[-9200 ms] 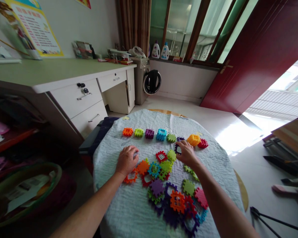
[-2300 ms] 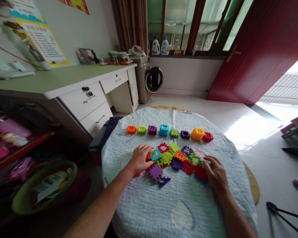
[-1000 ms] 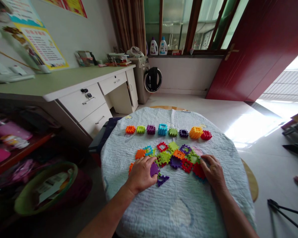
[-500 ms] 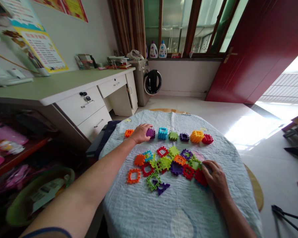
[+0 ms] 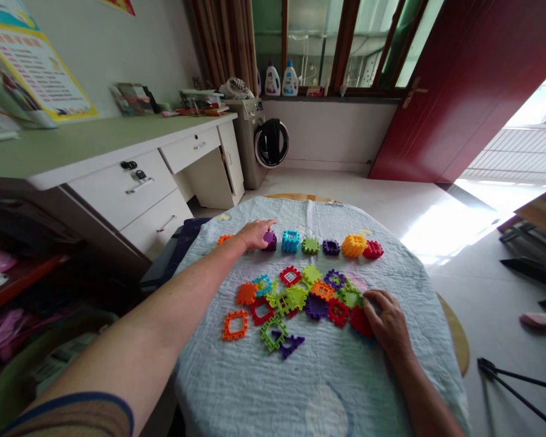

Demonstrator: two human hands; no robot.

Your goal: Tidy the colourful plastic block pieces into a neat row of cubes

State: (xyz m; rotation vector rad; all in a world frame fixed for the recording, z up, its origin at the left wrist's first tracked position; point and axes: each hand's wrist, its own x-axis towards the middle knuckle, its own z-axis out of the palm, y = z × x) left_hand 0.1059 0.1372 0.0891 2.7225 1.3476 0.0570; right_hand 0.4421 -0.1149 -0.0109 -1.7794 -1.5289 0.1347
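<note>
Checking your left hand (image 5: 255, 234) first: what is it at, and is it closed?

Noted: it extends to the far row, at the left side of a low stack of purple toothed plastic squares (image 5: 270, 242). Your thumb is on the near side, your fingers along the far side, with the stack between them. Contact looks likely; whether you are gripping or only steadying it, cannot tell.

And the relation to watch?

That stack lies just right of your left palm, on the pale blue crinkled cloth (image 5: 264, 394). Slightly farther right, with a small gap, stands a taller stack of cyan toothed plastic squares (image 5: 290, 241). The row runs left to right. The purple stack's own long axis is unclear, since your hand covers part of it. Your left hand is plainly the nearer one.

Your right hand (image 5: 384, 312)?

Well apart, at the near right. Your fingers are loosely bent at the right edge of a red toothed plastic piece (image 5: 360, 320), apparently touching; grip on it, cannot tell.

Untouched pieces?

At the near left: an orange square plastic frame (image 5: 235, 336), and right of it a dark purple triangular plastic piece (image 5: 295, 345).
</note>
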